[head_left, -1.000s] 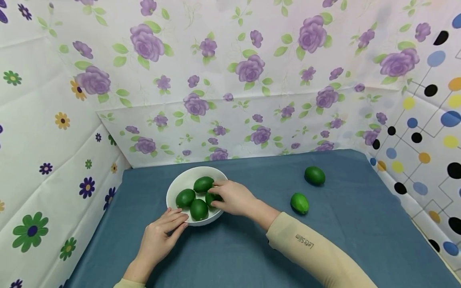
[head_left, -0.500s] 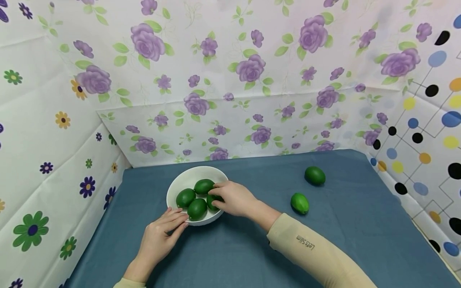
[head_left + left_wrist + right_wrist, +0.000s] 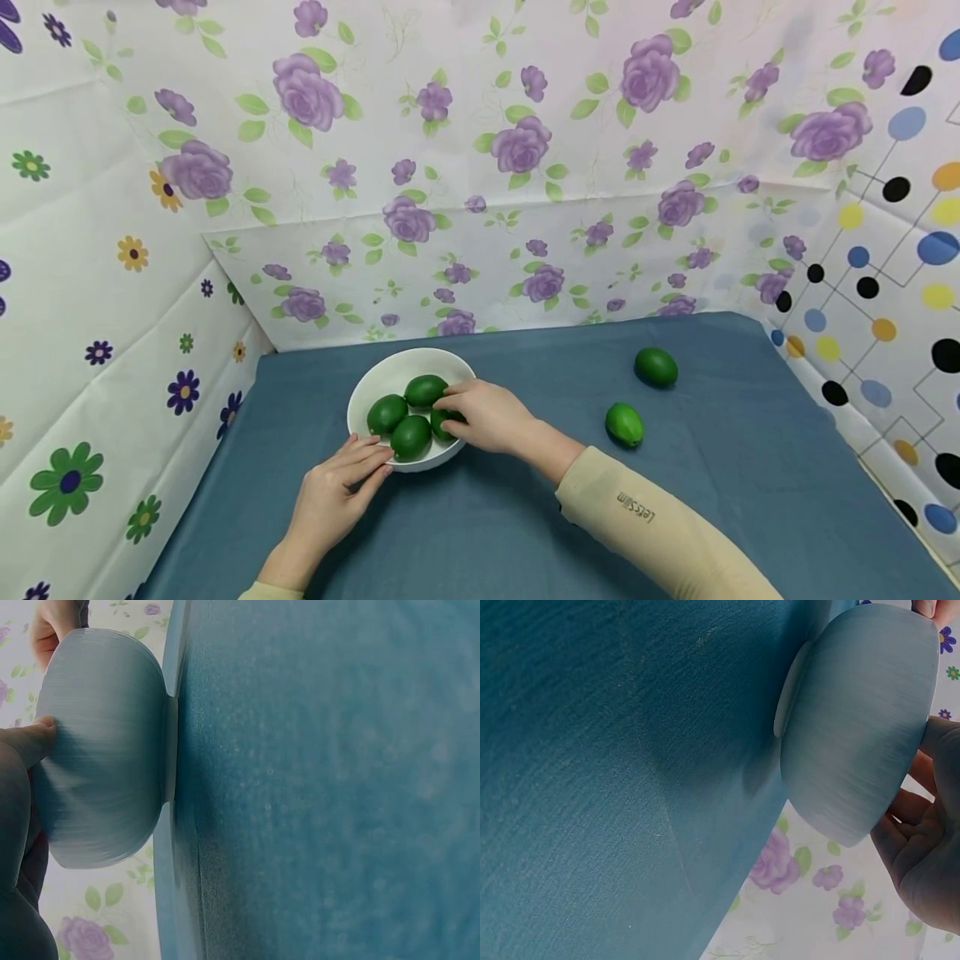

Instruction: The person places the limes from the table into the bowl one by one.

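Observation:
A white bowl (image 3: 411,364) stands on the blue cloth and has several green limes in it. My left hand (image 3: 333,492) holds the bowl's near-left rim, fingers over the edge and thumb against the outer wall, as the left wrist view shows at the thumb (image 3: 36,739). Over the right rim reaches my right hand (image 3: 491,415), its fingers and thumb around a lime (image 3: 442,422) that the hand partly covers. Beside it lie another lime (image 3: 426,390), a lime (image 3: 411,437) at the near side and a lime (image 3: 387,414) at the left. In the right wrist view the bowl wall hides the fruit.
Two more limes lie on the cloth to the right, a darker lime (image 3: 656,367) farther back and a brighter lime (image 3: 624,424) nearer. Behind the blue tablecloth (image 3: 510,525) rises a flowered backdrop (image 3: 450,275). A dotted sheet (image 3: 885,325) borders the right side.
Inside the bowl the near lime has shifted slightly left and the back lime has moved a little nearer. Both hands have stayed almost in place.

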`<state>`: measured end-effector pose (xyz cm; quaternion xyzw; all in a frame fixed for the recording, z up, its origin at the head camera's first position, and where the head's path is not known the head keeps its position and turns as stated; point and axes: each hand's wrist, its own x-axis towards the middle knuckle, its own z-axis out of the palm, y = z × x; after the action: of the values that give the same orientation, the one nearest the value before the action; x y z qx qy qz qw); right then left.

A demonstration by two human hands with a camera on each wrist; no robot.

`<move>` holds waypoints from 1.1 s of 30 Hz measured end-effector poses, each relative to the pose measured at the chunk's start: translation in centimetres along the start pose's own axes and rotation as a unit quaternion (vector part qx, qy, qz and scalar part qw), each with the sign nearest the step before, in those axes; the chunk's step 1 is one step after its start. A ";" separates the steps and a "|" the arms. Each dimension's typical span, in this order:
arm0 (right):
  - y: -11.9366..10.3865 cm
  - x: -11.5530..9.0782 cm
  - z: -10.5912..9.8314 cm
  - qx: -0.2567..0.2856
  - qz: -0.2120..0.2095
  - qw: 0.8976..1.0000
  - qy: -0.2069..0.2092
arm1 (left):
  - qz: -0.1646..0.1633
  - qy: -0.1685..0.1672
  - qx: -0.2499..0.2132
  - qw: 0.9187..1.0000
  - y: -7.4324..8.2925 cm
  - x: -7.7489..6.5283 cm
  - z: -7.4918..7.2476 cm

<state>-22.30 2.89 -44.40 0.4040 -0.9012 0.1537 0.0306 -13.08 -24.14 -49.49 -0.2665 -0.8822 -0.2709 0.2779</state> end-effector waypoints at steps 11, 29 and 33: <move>0.1 0.1 0.1 -0.007 -0.016 1.000 0.010 | 0.004 0.005 0.002 1.000 -0.1 0.1 0.0; 0.2 -0.2 -0.2 0.025 -0.026 0.999 0.005 | 0.003 0.000 0.006 1.000 -0.1 0.0 0.1; 0.2 -0.4 -0.4 0.042 -0.031 0.999 0.000 | 0.005 0.002 0.006 1.000 -0.1 0.0 0.1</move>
<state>-22.17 3.43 -44.16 0.4328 -0.8810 0.1903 0.0187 -13.17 -24.18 -49.59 -0.2681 -0.8821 -0.2647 0.2828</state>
